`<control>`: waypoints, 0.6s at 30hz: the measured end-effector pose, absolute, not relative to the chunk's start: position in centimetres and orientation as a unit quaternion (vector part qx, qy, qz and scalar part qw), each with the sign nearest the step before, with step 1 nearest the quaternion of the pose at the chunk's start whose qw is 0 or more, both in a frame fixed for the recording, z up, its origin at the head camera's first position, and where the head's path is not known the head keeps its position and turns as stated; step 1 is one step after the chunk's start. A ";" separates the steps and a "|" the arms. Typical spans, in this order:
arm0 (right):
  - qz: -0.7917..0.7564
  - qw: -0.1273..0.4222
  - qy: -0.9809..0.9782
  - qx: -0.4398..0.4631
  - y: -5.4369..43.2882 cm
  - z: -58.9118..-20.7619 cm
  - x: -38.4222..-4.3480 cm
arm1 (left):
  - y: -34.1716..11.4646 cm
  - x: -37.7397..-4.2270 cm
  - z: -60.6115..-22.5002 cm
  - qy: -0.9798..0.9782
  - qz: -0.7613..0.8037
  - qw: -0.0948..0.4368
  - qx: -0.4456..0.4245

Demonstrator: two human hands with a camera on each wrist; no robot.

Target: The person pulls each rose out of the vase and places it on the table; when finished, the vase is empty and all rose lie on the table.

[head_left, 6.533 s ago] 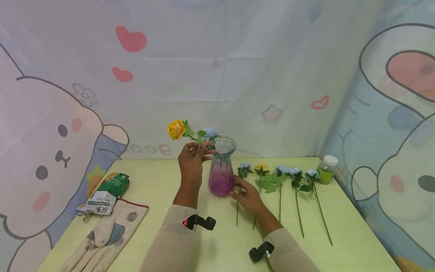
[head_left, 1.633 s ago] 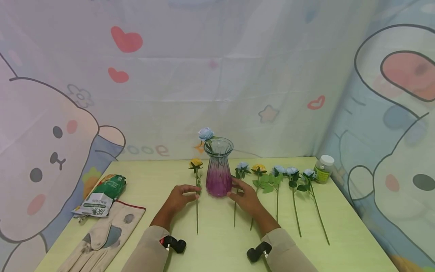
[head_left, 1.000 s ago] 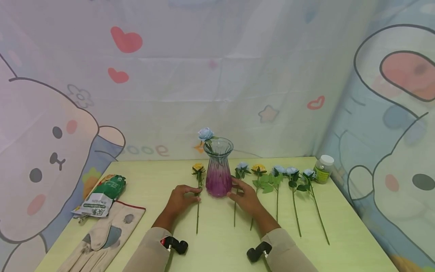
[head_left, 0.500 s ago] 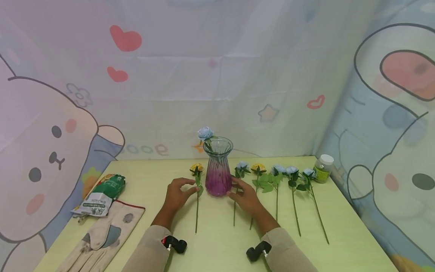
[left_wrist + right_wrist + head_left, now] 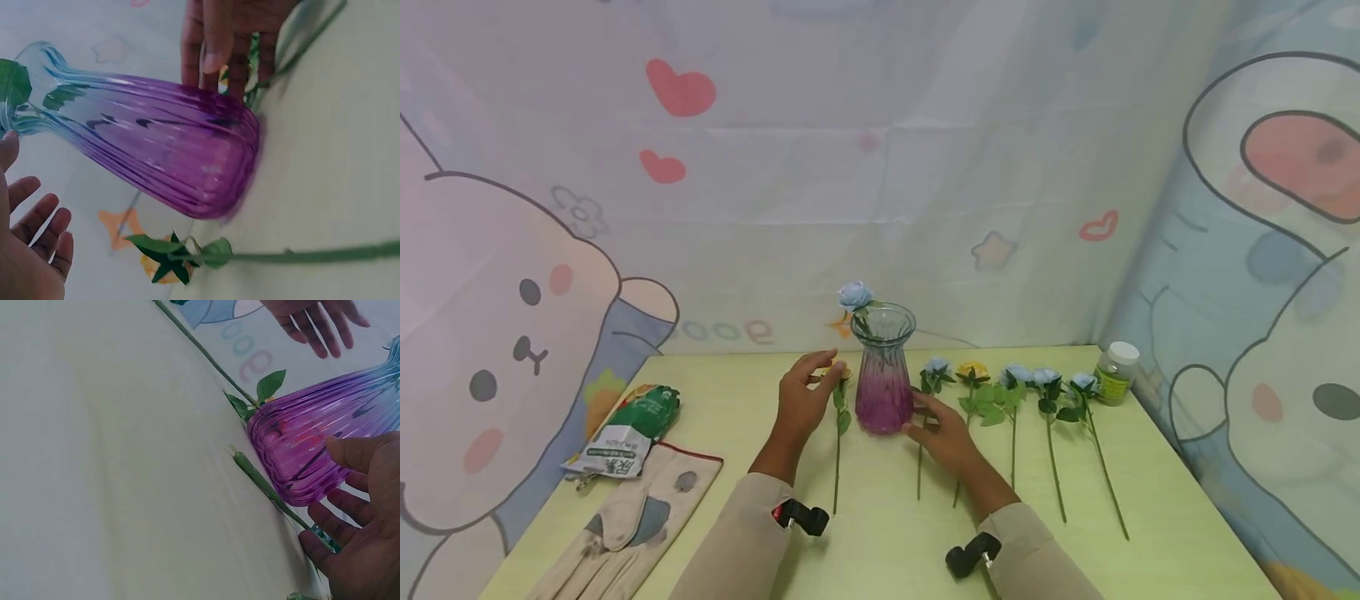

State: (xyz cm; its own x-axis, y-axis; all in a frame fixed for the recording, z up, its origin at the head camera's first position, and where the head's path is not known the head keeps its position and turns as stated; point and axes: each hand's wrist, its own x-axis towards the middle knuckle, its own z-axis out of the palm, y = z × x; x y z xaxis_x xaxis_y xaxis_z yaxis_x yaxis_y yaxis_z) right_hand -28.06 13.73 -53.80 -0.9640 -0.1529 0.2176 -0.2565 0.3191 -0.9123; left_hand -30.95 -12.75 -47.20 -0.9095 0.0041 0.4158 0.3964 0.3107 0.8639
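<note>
A glass vase (image 5: 882, 396), clear blue at the rim and purple below, stands upright with one light-blue rose (image 5: 854, 295) in its mouth. My right hand (image 5: 950, 433) rests at the vase's lower right side; the right wrist view shows the thumb (image 5: 356, 452) against the glass and fingers loosely extended. To the left of the vase lies a yellow rose (image 5: 837, 454), stem toward me. My left hand (image 5: 801, 402) is raised above its bloom, partly hiding it. In the left wrist view the left hand's fingers (image 5: 37, 219) are spread, apart from the flower and holding nothing.
Right of the vase several blue roses (image 5: 1052, 458) and another yellow rose (image 5: 973, 371) lie in a row. A white-capped jar (image 5: 1116, 375) stands at the back right. A green-and-white packet (image 5: 632, 429) and a work glove (image 5: 640, 517) lie at the left.
The yellow rose, earlier in my left hand near the vase's rim, now lies on the table. My left hand has let go of it and risen. The right hand stays at the vase.
</note>
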 end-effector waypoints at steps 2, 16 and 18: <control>0.570 0.045 -0.811 0.127 13.8 -53.8 -28.1 | -12.3 -31.1 -46.5 -0.775 -0.606 0.135 -0.118; 0.572 0.038 -0.811 0.117 13.7 -53.6 -27.9 | -9.4 -31.9 -41.8 -0.715 -0.691 0.026 -0.104; 0.571 0.039 -0.812 0.117 13.7 -53.7 -27.9 | -9.1 -32.0 -41.5 -0.714 -0.693 0.026 -0.098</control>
State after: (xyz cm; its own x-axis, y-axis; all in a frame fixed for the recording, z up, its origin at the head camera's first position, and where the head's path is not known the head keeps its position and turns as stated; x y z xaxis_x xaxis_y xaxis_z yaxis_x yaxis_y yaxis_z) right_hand -27.91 13.66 -53.65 -0.9698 -0.1446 0.1966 -0.2339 0.3205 -0.9179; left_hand -32.05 -9.06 -41.52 -0.9797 0.1035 0.1720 0.1750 0.0206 0.9844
